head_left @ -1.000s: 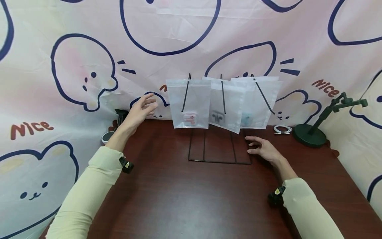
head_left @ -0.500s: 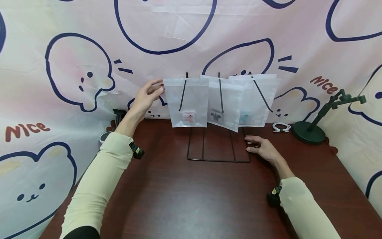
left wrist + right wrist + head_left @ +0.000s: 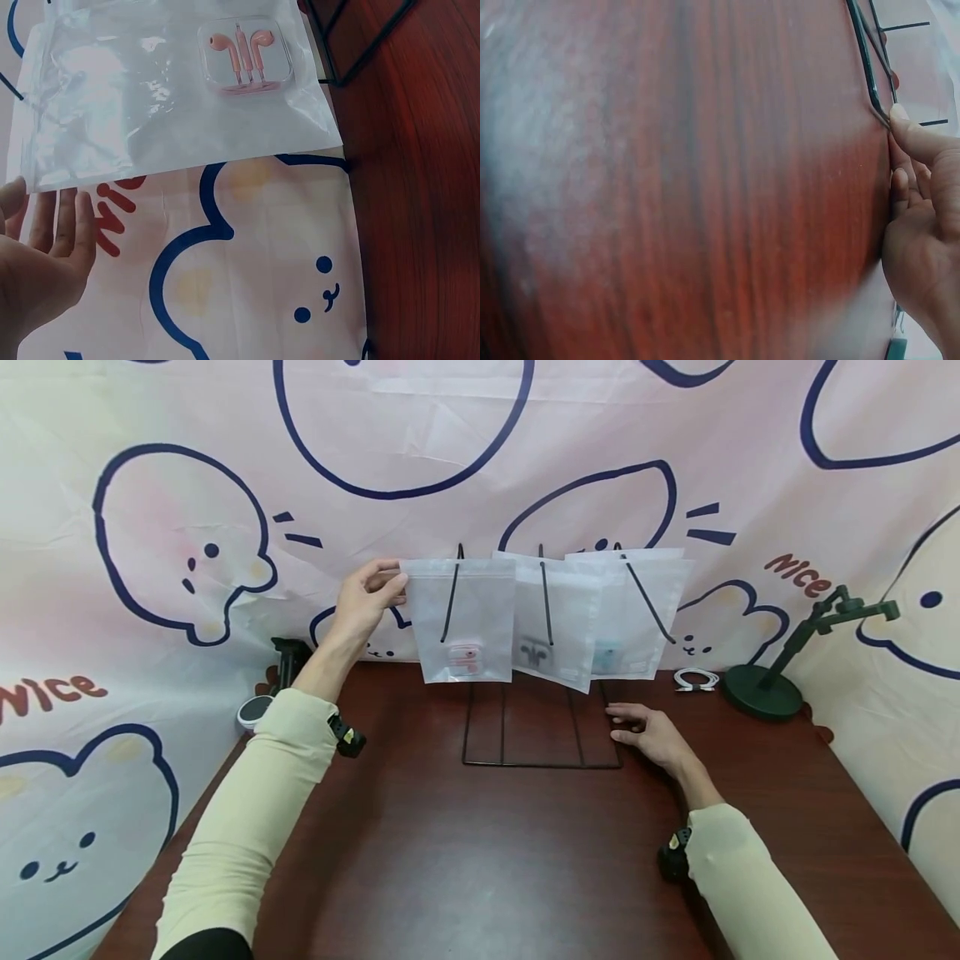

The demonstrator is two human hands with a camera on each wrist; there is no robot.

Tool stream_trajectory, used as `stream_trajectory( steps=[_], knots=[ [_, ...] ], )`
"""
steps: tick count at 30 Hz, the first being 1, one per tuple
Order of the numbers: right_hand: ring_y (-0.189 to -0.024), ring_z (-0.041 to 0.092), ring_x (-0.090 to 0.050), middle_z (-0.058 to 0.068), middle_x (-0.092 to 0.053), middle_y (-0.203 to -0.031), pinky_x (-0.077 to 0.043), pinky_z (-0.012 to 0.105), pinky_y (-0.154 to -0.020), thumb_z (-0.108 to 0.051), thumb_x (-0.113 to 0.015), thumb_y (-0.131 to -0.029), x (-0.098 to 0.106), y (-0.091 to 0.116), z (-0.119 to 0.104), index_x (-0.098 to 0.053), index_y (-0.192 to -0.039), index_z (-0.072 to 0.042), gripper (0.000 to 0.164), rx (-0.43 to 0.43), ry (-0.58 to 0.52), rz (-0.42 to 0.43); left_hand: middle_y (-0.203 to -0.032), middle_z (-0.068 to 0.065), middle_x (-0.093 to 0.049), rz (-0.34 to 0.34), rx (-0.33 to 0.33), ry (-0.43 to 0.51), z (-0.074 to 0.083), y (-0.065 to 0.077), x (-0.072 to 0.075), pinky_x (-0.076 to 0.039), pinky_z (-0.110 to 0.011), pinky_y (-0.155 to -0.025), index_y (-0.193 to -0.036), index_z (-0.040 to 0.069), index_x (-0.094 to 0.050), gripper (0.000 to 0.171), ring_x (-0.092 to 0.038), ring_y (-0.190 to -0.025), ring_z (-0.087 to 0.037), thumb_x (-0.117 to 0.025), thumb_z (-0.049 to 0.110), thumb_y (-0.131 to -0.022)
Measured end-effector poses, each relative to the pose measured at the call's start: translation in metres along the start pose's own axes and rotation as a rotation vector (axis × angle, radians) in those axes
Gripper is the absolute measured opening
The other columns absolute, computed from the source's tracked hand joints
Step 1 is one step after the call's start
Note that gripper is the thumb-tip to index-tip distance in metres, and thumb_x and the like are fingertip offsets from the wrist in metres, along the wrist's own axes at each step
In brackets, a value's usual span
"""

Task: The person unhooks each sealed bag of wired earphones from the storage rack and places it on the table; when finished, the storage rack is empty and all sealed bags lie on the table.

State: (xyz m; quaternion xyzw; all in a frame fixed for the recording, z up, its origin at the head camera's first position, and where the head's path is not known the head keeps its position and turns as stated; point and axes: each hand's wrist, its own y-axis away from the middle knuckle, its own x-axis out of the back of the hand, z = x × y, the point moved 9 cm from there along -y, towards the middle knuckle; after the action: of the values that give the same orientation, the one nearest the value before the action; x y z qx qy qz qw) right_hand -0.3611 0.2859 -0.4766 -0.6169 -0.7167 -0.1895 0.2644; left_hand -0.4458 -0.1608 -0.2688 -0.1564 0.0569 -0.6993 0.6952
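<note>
A frosted zip bag (image 3: 480, 610) hangs on the left prong of a black wire display rack (image 3: 543, 766). Its upper left corner is pinched between the thumb and fingers of my left hand (image 3: 363, 602). In the left wrist view, pink wired earphones (image 3: 247, 56) in a clear case show through this bag. Beside it hang a middle bag (image 3: 555, 610) with a dark pair of earphones and a right bag (image 3: 648, 602) with a bluish item. My right hand (image 3: 656, 739) holds the right side of the rack's base, thumb and fingertips at the wire.
A green stand (image 3: 765, 693) with a jointed arm and a coiled white cable (image 3: 696, 680) are at the back right. A black object (image 3: 291, 662) and a round white-topped one (image 3: 255, 710) stand behind my left arm. A printed cloth hangs behind the brown table (image 3: 480, 852).
My left hand has moved right to the left bag and taken hold of its top corner. The right hand has stayed at the rack's base. The head view has shifted slightly.
</note>
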Motion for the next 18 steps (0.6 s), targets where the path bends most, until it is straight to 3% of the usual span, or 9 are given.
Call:
stream_trajectory(
  steps=[5, 12, 18],
  knots=[
    [-0.123, 0.039, -0.059, 0.023, -0.062, -0.137, -0.047, 0.045, -0.098, -0.007, -0.072, -0.098, 0.0, 0.0, -0.002, -0.062, -0.142, 0.0, 0.046, -0.012, 0.002, 0.009, -0.123, -0.01, -0.071, -0.017, -0.038, 0.008, 0.005, 0.002, 0.0, -0.053, -0.043, -0.101, -0.133, 0.012, -0.069, 0.037, -0.068, -0.102, -0.02, -0.072, 0.027, -0.1],
    [-0.125, 0.039, -0.058, 0.023, -0.061, -0.139, -0.046, 0.05, -0.102, -0.008, -0.07, -0.099, 0.0, 0.001, 0.001, -0.06, -0.144, -0.002, 0.046, -0.028, 0.0, 0.008, -0.104, -0.001, -0.075, -0.013, -0.064, 0.069, 0.009, 0.005, -0.001, -0.059, -0.032, -0.085, -0.119, 0.008, -0.075, 0.023, -0.071, -0.088, -0.017, -0.074, 0.019, -0.098],
    [-0.127, 0.039, -0.058, 0.023, -0.058, -0.143, -0.046, 0.051, -0.102, -0.009, -0.07, -0.1, -0.002, 0.001, 0.001, -0.06, -0.144, -0.001, 0.046, -0.015, 0.007, 0.003, -0.097, 0.001, -0.075, -0.004, -0.077, 0.097, 0.012, 0.014, 0.001, -0.06, -0.027, -0.078, -0.116, 0.008, -0.076, 0.02, -0.071, -0.081, -0.015, -0.074, 0.015, -0.098]
  ],
)
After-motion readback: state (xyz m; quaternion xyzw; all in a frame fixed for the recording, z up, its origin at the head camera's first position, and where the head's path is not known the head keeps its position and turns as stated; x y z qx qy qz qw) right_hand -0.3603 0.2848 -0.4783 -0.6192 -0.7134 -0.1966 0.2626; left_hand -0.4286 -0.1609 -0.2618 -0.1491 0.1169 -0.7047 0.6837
